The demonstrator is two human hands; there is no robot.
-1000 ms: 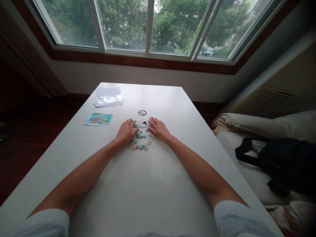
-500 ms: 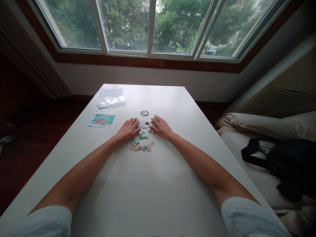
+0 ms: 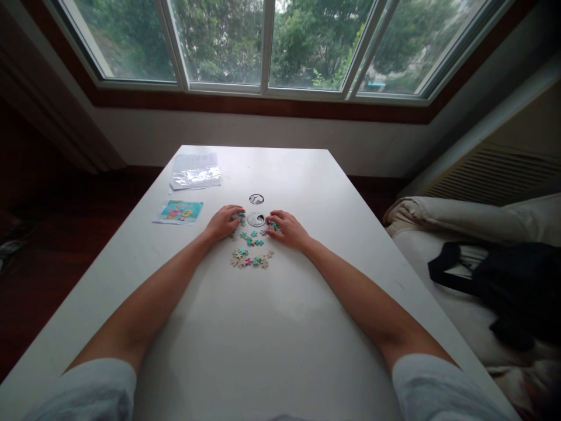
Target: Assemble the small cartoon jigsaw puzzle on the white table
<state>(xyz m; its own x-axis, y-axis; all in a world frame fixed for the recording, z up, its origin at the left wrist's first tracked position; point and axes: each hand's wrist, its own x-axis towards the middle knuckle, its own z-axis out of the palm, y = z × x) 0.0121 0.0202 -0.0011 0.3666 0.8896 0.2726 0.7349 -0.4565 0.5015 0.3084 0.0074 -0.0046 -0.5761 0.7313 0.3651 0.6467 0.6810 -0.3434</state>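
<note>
Small jigsaw pieces (image 3: 252, 261) lie on the white table in front of me, turquoise, pink and bare cardboard brown. My left hand (image 3: 223, 222) is palm down, with curved fingers and the thumb apart, against pieces to the left of a round, silvery, tin-like object (image 3: 256, 219). On that object's other side my right hand (image 3: 288, 228) curves over more pieces (image 3: 274, 225), fingers and thumb spread. Part of the pieces is hidden beneath the hands. Just behind stands a second round thing with a dark rim (image 3: 256, 199); its kind is unclear.
On the table's left lie a colourful picture sheet (image 3: 179, 211) and a clear plastic bag with paper (image 3: 196, 171). A window (image 3: 267, 47) is beyond the table (image 3: 272, 327). To the right, a light sofa (image 3: 442, 228) holds a dark bag or cloth (image 3: 517, 280).
My left hand has drawn slightly left and its fingers have curled, uncovering some pieces. My right hand has shifted a little down, fingers more bent. The view has tilted slightly.
</note>
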